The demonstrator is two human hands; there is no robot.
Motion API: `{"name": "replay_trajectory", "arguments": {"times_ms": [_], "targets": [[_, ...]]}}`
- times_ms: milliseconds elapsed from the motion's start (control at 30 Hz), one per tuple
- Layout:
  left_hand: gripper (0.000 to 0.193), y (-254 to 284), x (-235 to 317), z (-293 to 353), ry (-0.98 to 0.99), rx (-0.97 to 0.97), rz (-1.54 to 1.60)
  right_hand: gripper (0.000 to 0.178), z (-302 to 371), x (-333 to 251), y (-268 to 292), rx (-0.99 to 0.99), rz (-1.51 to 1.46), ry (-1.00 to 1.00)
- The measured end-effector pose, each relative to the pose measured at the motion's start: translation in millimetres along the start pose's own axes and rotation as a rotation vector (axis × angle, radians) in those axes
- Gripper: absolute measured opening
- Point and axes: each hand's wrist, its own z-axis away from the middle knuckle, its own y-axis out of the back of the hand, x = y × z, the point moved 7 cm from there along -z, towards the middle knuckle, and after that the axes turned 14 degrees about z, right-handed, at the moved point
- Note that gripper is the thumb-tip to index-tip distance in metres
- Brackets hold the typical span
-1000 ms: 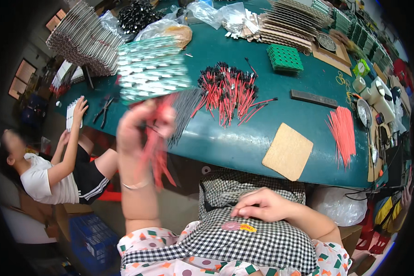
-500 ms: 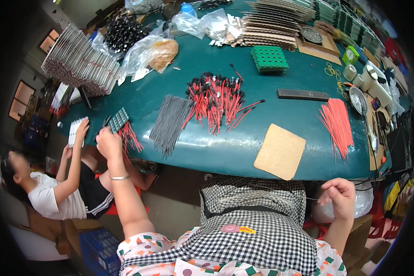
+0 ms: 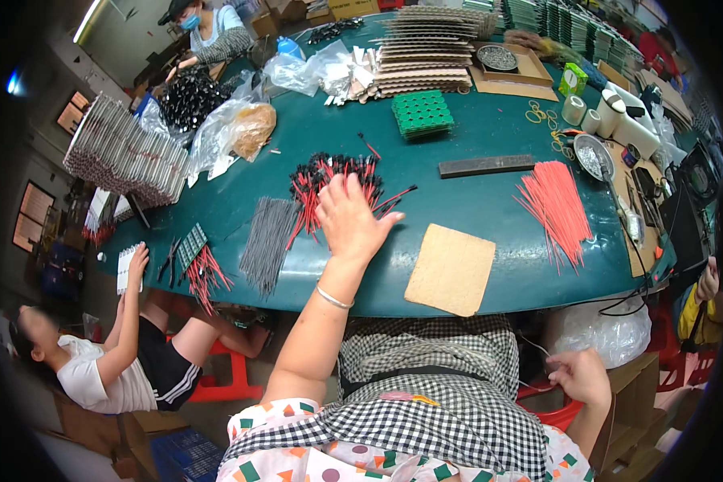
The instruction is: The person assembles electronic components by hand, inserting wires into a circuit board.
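since the last frame, left hand rose from the table's edge onto the red and black wires.
grey wires lie left; its fingers spread flat on the pile, bare green table and cardboard square right; right hand hangs low, fingers loosely curled.

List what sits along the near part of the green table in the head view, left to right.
Small green board with red wires → grey wire bundle → left hand on the red-and-black wire pile → cardboard square → red wire bundle.
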Motion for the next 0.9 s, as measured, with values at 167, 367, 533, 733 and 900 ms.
{"name": "replay_trajectory", "arguments": {"times_ms": [167,367,533,733,900], "targets": [[0.070,22,-54,-3,0.163,0.200,-0.077,0.026,23,79,-66,-0.175,0.112,-0.236],[0.065,32,-115,-22,0.420,-0.047,-0.343,0.040,11,75,-37,0.013,0.150,-0.335],[0.084,5,-116,-24,0.572,-0.132,-0.358,0.042,-20,29,-3,0.193,0.092,-0.197],[0.089,-11,-128,-32,0.706,-0.079,-0.240,0.047,-37,4,-4,0.102,0.091,-0.043],[0.092,-14,-127,-37,0.734,0.002,-0.203,0.050,-35,2,5,0.138,0.084,-0.036]]}}
